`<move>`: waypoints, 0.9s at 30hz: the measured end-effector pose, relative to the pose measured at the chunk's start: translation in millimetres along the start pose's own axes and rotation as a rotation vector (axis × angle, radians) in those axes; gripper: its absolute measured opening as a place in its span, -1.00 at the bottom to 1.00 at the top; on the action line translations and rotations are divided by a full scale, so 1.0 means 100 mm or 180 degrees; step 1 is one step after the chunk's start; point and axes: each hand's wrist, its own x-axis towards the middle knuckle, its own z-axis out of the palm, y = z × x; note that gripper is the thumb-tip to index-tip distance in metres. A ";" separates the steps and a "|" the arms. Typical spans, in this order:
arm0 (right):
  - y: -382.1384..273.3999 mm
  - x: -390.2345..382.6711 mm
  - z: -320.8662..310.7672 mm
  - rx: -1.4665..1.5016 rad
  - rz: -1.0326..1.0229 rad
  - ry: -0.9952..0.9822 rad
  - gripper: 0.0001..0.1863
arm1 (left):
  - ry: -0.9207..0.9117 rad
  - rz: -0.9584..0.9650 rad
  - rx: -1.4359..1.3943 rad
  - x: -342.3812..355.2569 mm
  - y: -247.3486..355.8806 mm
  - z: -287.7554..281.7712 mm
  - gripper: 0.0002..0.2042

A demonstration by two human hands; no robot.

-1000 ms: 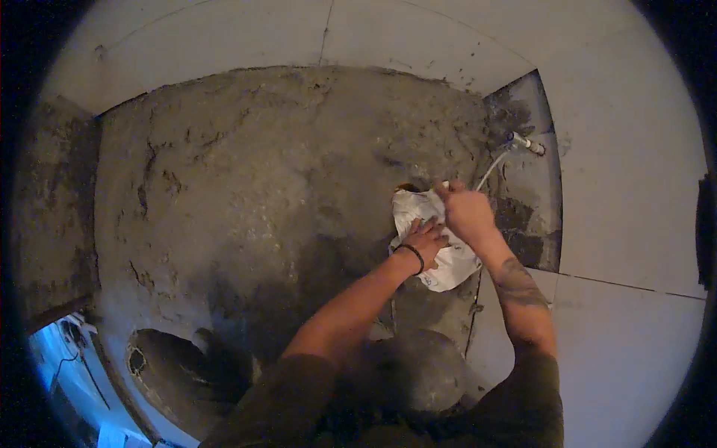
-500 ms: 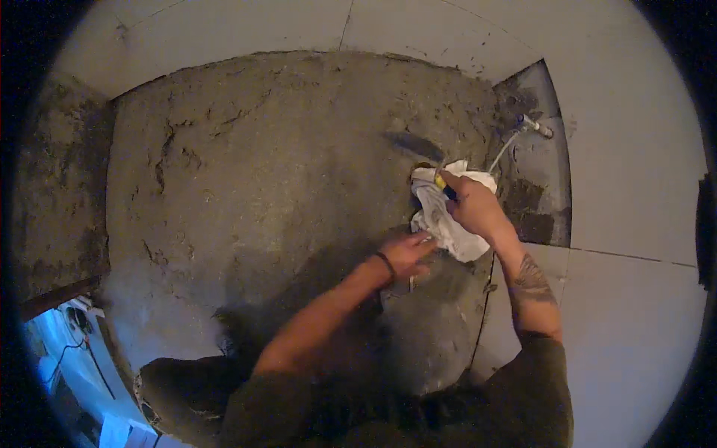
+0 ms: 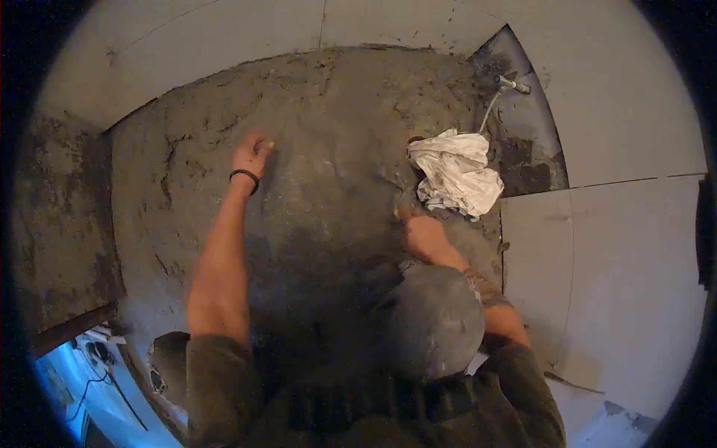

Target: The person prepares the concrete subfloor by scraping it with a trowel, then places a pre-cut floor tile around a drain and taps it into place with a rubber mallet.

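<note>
My right hand (image 3: 427, 237) is closed around the yellow-and-black handle of a trowel. Its thin blade reaches up over the grey mortar bed (image 3: 314, 172) and is hard to make out. Farther left, my left hand (image 3: 252, 155), with a dark band at the wrist, is over the mortar; its fingers are loosely bent and apart, with nothing visible in them. Just beyond my right hand lies a crumpled white cloth (image 3: 457, 173). A reddish rim (image 3: 414, 140) shows at the cloth's upper left edge.
A metal valve (image 3: 512, 84) with a thin pale hose stands in a dark recess at the upper right. Large pale tiles (image 3: 635, 119) border the mortar on the right and far side. My grey-clad knee (image 3: 441, 321) is close below my right hand. Cables and equipment (image 3: 97, 358) lie lower left.
My right hand has drawn the trowel off the cloth, toward me and left. My left hand has left the cloth's near edge and moved far left. The cloth's folds have changed.
</note>
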 end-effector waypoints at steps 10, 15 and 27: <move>-0.28 0.37 0.38 0.0773 0.0381 0.0173 -0.46 | 0.0614 -0.1039 -0.1101 -0.32 -0.25 0.11 -0.65; -0.11 -0.21 0.02 0.1429 -0.0122 0.0686 -0.50 | 0.0392 -0.0659 -0.1017 -0.03 -0.41 -0.03 -0.63; -0.34 -0.80 -0.02 0.1341 0.1265 0.0157 -0.44 | -0.1662 0.0542 0.1102 0.91 0.71 -0.90 -0.39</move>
